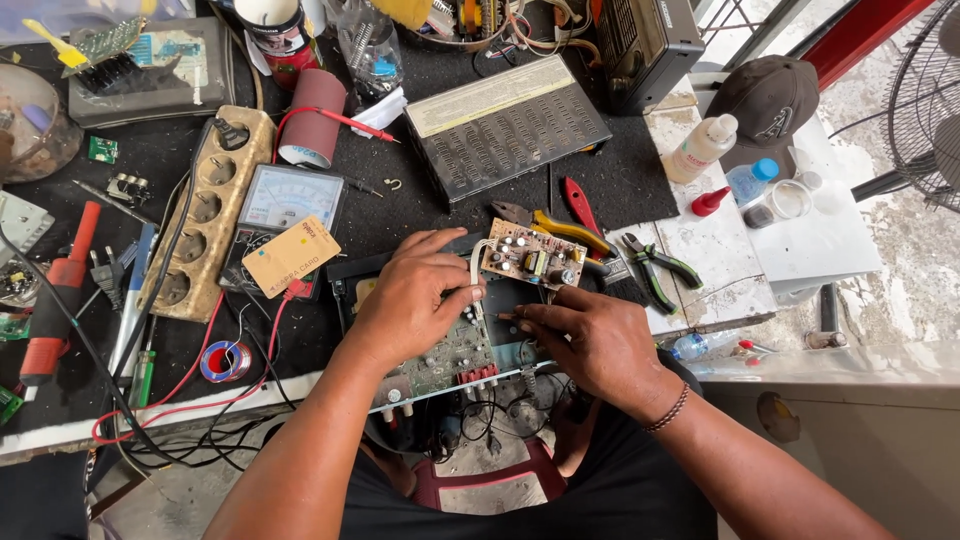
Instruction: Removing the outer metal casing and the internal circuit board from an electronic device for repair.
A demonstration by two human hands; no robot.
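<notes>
Nearest, at the worktop's [640, 170] front edge, an opened device with a green circuit board [445, 362] lies under both hands. The left hand [410, 300] rests on it with fingers curled, thumb and forefinger pressed together on a white cable [476, 270] that runs up to a small tan circuit board [532, 254]. The right hand [590, 340] lies just beside it on the right, its fingertips pinched on something small and thin at the green board's upper edge; what it is cannot be told. The tan board sits just beyond the two hands, tilted, touching the open device's far rim.

Left of the hands lie a spool of solder [225, 361], a red-handled tool [55, 300] and a beige power strip [205, 215]. An analogue multimeter [285, 205] sits between the strip and the hands, with a tan card [290, 256] on top of it. Right of the tan board lie yellow-handled pliers [565, 228] and green-handled pliers [655, 265].

Farther off, a black ventilated metal case [505, 125] stands in the middle, with a roll of red-brown sandpaper [312, 118] to its left. At the far right are a white squeeze bottle [702, 147] and a dark cap [770, 100].
</notes>
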